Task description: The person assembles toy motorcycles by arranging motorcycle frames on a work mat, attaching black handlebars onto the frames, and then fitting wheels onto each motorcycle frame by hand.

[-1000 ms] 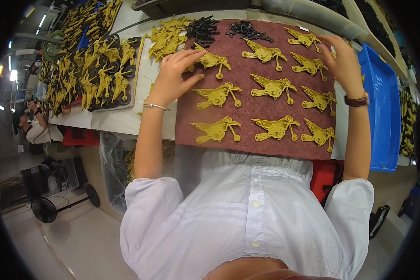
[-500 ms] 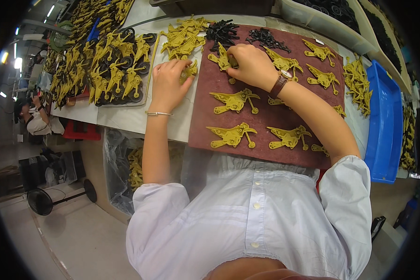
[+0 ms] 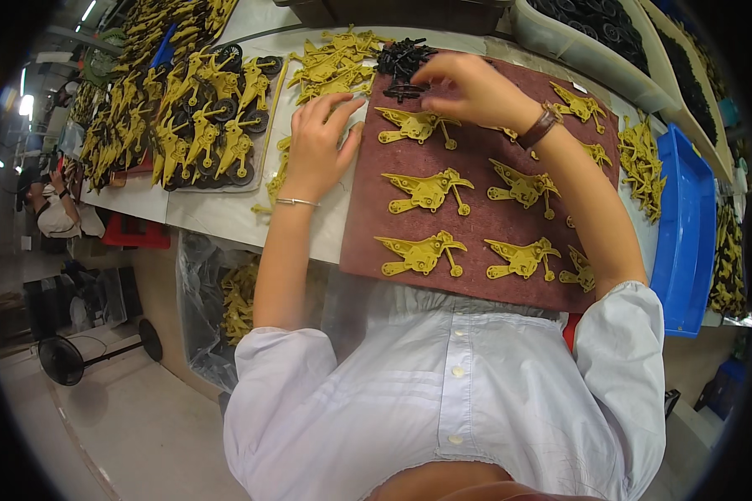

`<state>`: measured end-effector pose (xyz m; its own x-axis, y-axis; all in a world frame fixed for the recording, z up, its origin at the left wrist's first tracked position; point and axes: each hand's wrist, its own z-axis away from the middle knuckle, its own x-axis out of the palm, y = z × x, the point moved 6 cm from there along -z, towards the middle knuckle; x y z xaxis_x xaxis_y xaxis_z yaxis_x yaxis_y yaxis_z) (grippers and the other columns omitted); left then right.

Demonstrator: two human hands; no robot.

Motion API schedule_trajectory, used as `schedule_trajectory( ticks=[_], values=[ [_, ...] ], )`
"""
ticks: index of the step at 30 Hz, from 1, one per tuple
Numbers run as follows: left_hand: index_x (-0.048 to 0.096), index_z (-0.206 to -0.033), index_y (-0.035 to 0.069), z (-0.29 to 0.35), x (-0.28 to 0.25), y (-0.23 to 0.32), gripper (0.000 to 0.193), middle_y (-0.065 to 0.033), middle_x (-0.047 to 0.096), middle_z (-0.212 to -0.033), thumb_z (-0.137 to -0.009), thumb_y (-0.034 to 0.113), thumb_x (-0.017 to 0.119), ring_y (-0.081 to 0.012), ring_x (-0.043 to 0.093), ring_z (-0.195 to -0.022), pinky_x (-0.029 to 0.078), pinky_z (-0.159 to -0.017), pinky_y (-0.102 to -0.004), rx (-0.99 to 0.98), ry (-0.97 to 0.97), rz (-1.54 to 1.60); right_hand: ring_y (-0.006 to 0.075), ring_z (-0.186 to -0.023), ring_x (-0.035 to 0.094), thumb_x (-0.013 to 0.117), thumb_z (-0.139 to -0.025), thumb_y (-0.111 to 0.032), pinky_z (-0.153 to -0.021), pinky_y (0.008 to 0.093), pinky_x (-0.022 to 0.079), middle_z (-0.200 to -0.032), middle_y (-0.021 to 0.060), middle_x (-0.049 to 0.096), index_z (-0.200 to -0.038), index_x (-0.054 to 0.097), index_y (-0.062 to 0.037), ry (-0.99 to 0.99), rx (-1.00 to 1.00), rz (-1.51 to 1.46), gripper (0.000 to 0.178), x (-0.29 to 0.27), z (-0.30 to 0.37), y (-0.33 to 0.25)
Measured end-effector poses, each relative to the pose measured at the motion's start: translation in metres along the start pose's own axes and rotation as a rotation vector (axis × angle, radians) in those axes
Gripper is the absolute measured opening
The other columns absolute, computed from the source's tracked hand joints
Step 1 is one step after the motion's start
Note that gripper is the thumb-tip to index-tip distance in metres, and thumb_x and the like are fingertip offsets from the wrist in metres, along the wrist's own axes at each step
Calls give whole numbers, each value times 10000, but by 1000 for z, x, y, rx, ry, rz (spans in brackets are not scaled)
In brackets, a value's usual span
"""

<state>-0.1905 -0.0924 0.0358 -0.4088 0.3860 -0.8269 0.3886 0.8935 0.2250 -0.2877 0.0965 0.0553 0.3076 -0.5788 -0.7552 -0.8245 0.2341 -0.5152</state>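
A white counter (image 3: pixel 330 219) carries a dark red mat (image 3: pixel 476 225) along its near edge. Left of the mat, toward the far side, stand yellow parts with black wheels (image 3: pixel 209 125); a long blue tray (image 3: pixel 681 250) sits at the counter's right. The left hand (image 3: pixel 316 140) is over the counter beside the mat's left edge, thumb and fingers spread. The right hand (image 3: pixel 475 88) reaches toward the mat's far left corner, thumb and fingers parted; whether it touches anything there I cannot tell. Flat yellow parts (image 3: pixel 426 192) lie in rows across the mat, one just below the right hand. Small black pieces (image 3: pixel 403 63) are heaped at that far left corner. Near the far right corner is a white label (image 3: pixel 578 87), its print too small to read
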Motion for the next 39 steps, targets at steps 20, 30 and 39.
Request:
schedule_trajectory(
  ticks=[20,30,39],
  values=[
    [665,-1062,65,-38,26,8,256,-112,655,-1084,-865,226,638,-299,595,-1042,409,-932,-406,0,-105,167,290,-887,659,778,-670,-173,-773,372,530,-1017,182,657,-1047,646,-24,19,159,213,426,21,-52,65],
    [672,-1012,85,-50,42,-2,196,-102,670,-987,-879,203,589,-283,608,-988,406,-889,-406,-39,-236,38,181,-701,630,812,-685,-198,-668,320,521,-908,104,698,-971,694,-33,49,256,14,351,18,-42,80],
    [680,-1038,119,-56,37,-20,222,-67,676,-994,-849,194,590,-268,607,-995,385,-883,-406,-100,-175,-150,104,-653,594,781,-759,-156,-627,246,503,-879,36,685,-986,693,-27,95,410,-254,276,10,-34,82]
  ],
)
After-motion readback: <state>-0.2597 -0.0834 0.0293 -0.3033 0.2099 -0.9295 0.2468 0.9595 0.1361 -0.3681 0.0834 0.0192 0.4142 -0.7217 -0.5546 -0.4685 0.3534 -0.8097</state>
